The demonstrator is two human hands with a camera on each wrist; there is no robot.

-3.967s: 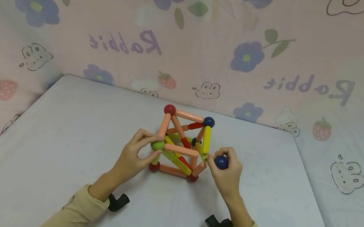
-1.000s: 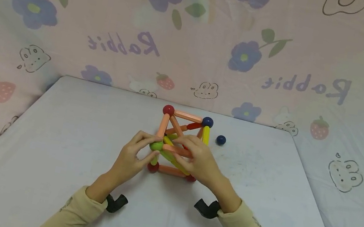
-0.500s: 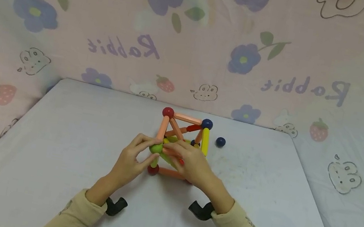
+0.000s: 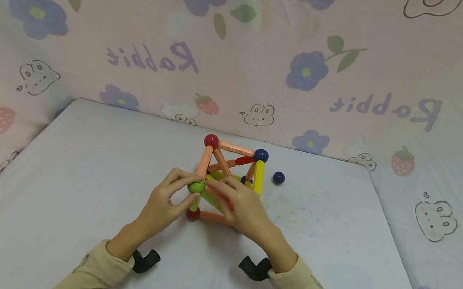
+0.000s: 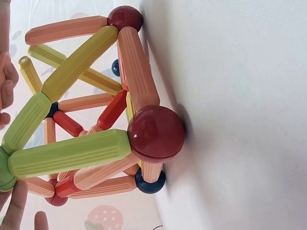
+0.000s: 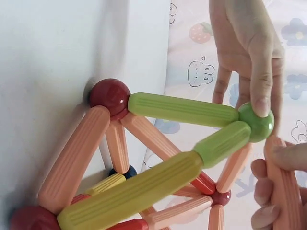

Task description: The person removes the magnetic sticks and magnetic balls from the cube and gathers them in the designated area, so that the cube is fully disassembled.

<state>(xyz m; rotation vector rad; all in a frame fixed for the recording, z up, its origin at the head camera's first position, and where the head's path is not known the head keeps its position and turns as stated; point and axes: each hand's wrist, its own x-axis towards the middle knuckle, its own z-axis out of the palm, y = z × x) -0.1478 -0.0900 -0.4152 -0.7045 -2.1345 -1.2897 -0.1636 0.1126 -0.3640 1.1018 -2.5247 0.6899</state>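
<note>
A box-shaped frame of rods and balls stands on the table, with a red ball (image 4: 211, 141) and a dark blue ball (image 4: 261, 155) at its far top corners. My left hand (image 4: 163, 197) pinches the green ball (image 4: 196, 186) at the near left top corner. Two green rods meet that ball; one runs down to a dark red ball (image 5: 156, 134). Between the thumb and fingers of my right hand (image 4: 249, 212) is an orange rod (image 6: 286, 201), its end close against the green ball; whether they touch, I cannot tell. My right hand hides the frame's near right side in the head view.
A loose dark blue ball (image 4: 279, 177) lies on the white table (image 4: 327, 234), right of the frame. Behind the table hangs a cloth (image 4: 247, 54) printed with flowers and rabbits. Black curved pieces (image 4: 255, 268) sit at both wrists.
My right hand, which held a blue ball at the frame's right side, has moved left to the orange rod near the green ball. The blue ball now lies on the table. My left hand stays put.
</note>
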